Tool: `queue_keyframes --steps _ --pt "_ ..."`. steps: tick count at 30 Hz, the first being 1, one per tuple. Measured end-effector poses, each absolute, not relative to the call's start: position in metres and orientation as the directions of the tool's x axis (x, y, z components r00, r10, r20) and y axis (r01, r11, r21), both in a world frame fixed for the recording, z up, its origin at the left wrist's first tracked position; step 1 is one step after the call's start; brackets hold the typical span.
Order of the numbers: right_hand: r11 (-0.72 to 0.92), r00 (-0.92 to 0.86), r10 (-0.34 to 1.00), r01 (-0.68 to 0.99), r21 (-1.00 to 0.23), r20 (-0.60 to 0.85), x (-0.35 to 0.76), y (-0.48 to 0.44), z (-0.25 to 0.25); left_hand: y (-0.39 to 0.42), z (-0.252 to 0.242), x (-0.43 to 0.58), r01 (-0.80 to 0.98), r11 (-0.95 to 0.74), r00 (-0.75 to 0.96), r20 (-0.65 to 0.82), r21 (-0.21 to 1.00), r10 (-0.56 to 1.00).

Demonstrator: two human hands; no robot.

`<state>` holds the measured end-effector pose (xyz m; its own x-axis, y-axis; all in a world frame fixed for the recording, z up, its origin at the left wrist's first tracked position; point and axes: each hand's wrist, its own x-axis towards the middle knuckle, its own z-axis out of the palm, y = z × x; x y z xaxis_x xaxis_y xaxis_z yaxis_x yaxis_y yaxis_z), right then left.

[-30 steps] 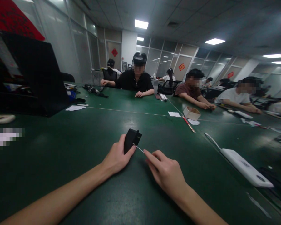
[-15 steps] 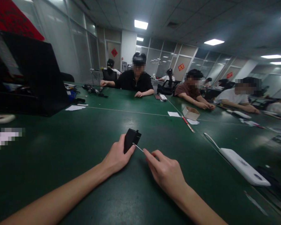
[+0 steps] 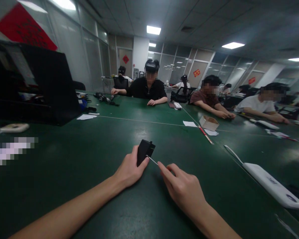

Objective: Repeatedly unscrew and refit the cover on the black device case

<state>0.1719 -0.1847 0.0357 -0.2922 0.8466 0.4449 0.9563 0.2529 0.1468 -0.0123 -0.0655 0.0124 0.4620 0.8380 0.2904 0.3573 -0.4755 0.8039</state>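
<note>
Over one smooth green tabletop [image 3: 94,151], the left hand [image 3: 128,171] is grasping in its fingers one black boxy object [image 3: 143,151] at ten o'clock from the right hand [image 3: 184,187], whose fingers are pinching one thin shiny rod [image 3: 152,160].

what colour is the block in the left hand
Black; the block in the left hand shows best in the head view.

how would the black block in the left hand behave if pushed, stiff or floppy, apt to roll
The black block is probably stiff: its edges look straight in the left hand. Its flat sides suggest it would slide or tip rather than roll.
</note>
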Motion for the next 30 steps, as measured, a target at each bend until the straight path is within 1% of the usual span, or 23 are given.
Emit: queue_keyframes --steps 5,7,8,9,10,12,13,15,16,17,18,19,21,23,26,30 --pt "0.275 -0.315 0.824 0.949 0.154 0.471 0.176 -0.184 0.031 -0.065 0.012 -0.012 0.368 -0.486 0.467 0.295 0.793 0.834" --pt "0.289 -0.303 0.827 0.952 0.104 0.473 0.176 -0.183 0.031 -0.065 0.012 -0.012 0.368 -0.494 0.463 0.305 0.788 0.832" --pt "0.295 -0.284 0.836 0.954 0.051 0.469 0.175 -0.183 0.032 -0.065 0.012 -0.012 0.367 -0.496 0.463 0.308 0.787 0.831" --pt "0.305 -0.259 0.850 0.952 -0.028 0.459 0.174 -0.182 0.034 -0.065 0.012 -0.012 0.367 -0.498 0.463 0.310 0.786 0.830" --pt "0.315 -0.226 0.865 0.939 -0.135 0.447 0.172 -0.182 0.036 -0.065 0.012 -0.012 0.367 -0.499 0.464 0.311 0.785 0.830" --pt "0.310 -0.141 0.908 0.861 -0.404 0.396 0.169 -0.180 0.041 -0.065 0.013 -0.012 0.370 -0.500 0.463 0.311 0.783 0.830" --pt "0.276 -0.094 0.937 0.790 -0.547 0.336 0.167 -0.179 0.044 -0.066 0.013 -0.013 0.373 -0.500 0.461 0.312 0.782 0.831" --pt "0.112 -0.013 0.991 0.596 -0.795 0.130 0.164 -0.177 0.048 -0.066 0.014 -0.013 0.378 -0.506 0.464 0.314 0.776 0.828" --pt "-0.004 0.010 1.000 0.483 -0.876 0.001 0.163 -0.177 0.049 -0.066 0.014 -0.013 0.379 -0.511 0.468 0.316 0.772 0.825" --pt "-0.118 0.016 0.993 0.368 -0.922 -0.121 0.162 -0.176 0.051 -0.067 0.015 -0.013 0.380 -0.517 0.473 0.319 0.767 0.821" --pt "-0.212 0.009 0.976 0.258 -0.943 -0.217 0.162 -0.176 0.052 -0.067 0.015 -0.014 0.382 -0.522 0.478 0.321 0.763 0.818" --pt "-0.277 -0.004 0.960 0.160 -0.947 -0.281 0.163 -0.176 0.052 -0.067 0.015 -0.014 0.386 -0.525 0.482 0.320 0.758 0.816" --pt "-0.340 -0.039 0.940 0.009 -0.940 -0.340 0.165 -0.176 0.054 -0.067 0.015 -0.014 0.397 -0.525 0.483 0.315 0.753 0.817" --pt "-0.373 -0.074 0.927 -0.101 -0.922 -0.367 0.168 -0.176 0.055 -0.067 0.015 -0.014 0.403 -0.524 0.485 0.311 0.751 0.818" --pt "-0.421 -0.126 0.906 -0.212 -0.882 -0.403 0.173 -0.176 0.056 -0.067 0.014 -0.014 0.406 -0.533 0.488 0.317 0.743 0.813" --pt "-0.454 -0.161 0.890 -0.254 -0.854 -0.425 0.178 -0.176 0.058 -0.067 0.013 -0.014 0.413 -0.542 0.499 0.316 0.732 0.807"
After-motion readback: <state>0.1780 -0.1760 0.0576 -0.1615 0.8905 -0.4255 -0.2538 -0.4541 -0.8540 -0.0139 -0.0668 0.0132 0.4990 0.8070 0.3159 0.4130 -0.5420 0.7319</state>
